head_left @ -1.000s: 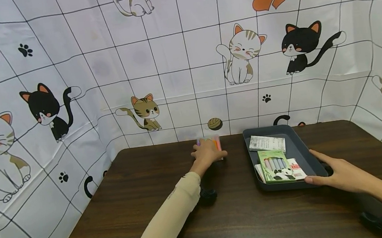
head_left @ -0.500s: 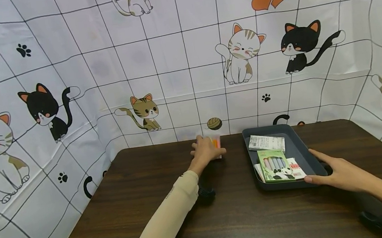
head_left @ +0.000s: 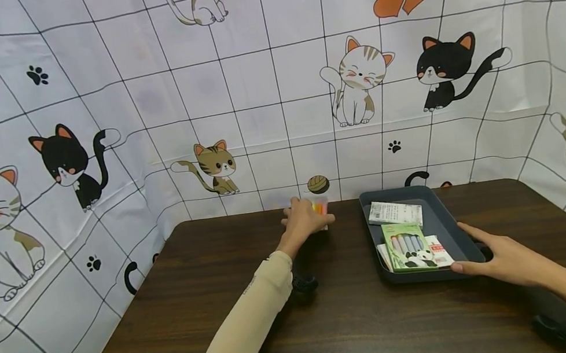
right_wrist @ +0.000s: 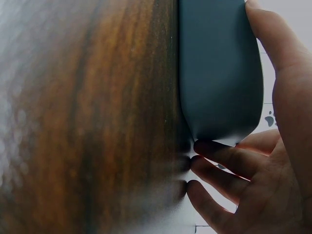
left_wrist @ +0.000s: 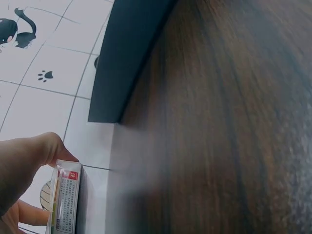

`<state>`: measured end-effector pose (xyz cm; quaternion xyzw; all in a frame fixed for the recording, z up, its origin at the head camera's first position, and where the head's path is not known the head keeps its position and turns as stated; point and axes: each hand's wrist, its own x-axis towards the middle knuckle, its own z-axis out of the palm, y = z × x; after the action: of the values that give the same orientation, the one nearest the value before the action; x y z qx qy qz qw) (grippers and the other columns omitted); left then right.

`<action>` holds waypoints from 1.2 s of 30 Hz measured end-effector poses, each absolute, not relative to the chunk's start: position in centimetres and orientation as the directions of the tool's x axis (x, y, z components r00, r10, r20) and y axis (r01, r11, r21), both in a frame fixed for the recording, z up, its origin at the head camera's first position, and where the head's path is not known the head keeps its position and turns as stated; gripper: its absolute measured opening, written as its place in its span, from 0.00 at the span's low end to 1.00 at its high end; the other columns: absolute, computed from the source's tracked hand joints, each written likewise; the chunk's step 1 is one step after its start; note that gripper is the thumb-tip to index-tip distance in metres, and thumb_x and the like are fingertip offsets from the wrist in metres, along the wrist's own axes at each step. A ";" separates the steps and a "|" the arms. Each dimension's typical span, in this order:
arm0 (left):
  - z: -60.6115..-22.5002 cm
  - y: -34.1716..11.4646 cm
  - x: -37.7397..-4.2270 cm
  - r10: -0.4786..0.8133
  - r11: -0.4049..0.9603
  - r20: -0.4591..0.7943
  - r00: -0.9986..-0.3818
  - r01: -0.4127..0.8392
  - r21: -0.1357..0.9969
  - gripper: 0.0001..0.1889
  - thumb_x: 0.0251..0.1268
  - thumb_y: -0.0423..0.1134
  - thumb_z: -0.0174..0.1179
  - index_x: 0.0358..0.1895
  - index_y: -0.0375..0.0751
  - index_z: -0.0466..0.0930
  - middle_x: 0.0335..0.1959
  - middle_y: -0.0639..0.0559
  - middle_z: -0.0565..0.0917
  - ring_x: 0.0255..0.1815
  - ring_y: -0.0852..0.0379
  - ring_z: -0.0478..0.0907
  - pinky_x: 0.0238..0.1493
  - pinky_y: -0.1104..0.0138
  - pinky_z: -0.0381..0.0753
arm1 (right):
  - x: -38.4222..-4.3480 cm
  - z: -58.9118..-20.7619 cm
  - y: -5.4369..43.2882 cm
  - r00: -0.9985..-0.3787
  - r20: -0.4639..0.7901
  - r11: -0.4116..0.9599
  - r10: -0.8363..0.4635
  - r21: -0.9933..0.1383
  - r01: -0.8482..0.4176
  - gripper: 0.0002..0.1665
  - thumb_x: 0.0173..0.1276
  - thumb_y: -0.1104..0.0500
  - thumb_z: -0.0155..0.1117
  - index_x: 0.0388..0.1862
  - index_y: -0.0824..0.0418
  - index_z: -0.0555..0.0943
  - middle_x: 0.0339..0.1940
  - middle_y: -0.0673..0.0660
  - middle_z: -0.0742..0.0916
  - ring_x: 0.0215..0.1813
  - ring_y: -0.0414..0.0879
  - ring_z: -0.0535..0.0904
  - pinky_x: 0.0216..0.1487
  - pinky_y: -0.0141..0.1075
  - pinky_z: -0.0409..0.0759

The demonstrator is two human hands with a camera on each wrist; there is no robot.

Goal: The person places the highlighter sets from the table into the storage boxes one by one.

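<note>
At the far edge of the table, my left hand [head_left: 302, 219] pinches a small box [head_left: 321, 209] with yellow, orange and pink stripes. In the left wrist view, the thumb and a finger hold the box [left_wrist: 67, 199], whose white side carries small print and a red label. Most of its front is hidden by the hand in the head view, and I cannot tell if it touches the table. My right hand [head_left: 507, 256] rests against the near right corner of a dark grey tray [head_left: 454, 232]. Its thumb lies along the front, the fingers along the side [right_wrist: 222, 73].
Inside the tray lie a green panda box [head_left: 410, 248] with pen-like shapes printed on it, a white printed box [head_left: 396, 212] and another white-and-red box [head_left: 440, 250] partly beneath the green one. The dark wooden table [head_left: 213, 301] meets a cat-patterned curtain [head_left: 256, 127] behind.
The left fingers have closed in on the small box, and it has shifted slightly up in the head view. The right hand and tray have not moved.
</note>
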<state>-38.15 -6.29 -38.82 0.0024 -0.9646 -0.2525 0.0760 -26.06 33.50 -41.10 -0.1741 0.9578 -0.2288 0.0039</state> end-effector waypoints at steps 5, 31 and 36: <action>-38.2 -6.1 -38.1 -0.032 0.867 0.171 -0.985 0.058 0.495 0.24 0.52 0.61 0.71 0.25 0.42 0.77 0.49 0.43 0.70 0.47 0.35 0.70 0.48 0.41 0.70 | -26.1 -41.0 33.5 -0.938 0.073 0.835 -0.337 -0.437 -0.334 0.60 0.67 0.37 0.69 0.81 0.69 0.53 0.65 0.85 0.70 0.59 0.80 0.72 0.46 0.66 0.75; -36.6 -2.1 -36.6 0.125 0.832 0.280 -0.952 0.254 0.493 0.32 0.52 0.59 0.68 0.57 0.42 0.84 0.57 0.48 0.72 0.45 0.45 0.68 0.43 0.50 0.67 | -26.0 -41.2 33.5 -0.940 0.067 0.834 -0.336 -0.443 -0.329 0.60 0.67 0.37 0.69 0.81 0.69 0.52 0.65 0.86 0.70 0.59 0.80 0.72 0.46 0.66 0.75; -36.4 -0.8 -36.5 0.166 0.820 0.316 -0.934 0.309 0.483 0.29 0.52 0.58 0.68 0.55 0.45 0.86 0.59 0.50 0.72 0.47 0.46 0.70 0.40 0.52 0.68 | -26.1 -41.1 33.6 -0.937 0.076 0.831 -0.340 -0.441 -0.338 0.59 0.67 0.38 0.69 0.81 0.69 0.53 0.64 0.85 0.70 0.59 0.79 0.73 0.46 0.66 0.75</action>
<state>-36.45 -0.76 -36.40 -0.1257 -0.9448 -0.2728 0.1309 -26.10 33.55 -41.10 -0.1772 0.9569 -0.2301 0.0029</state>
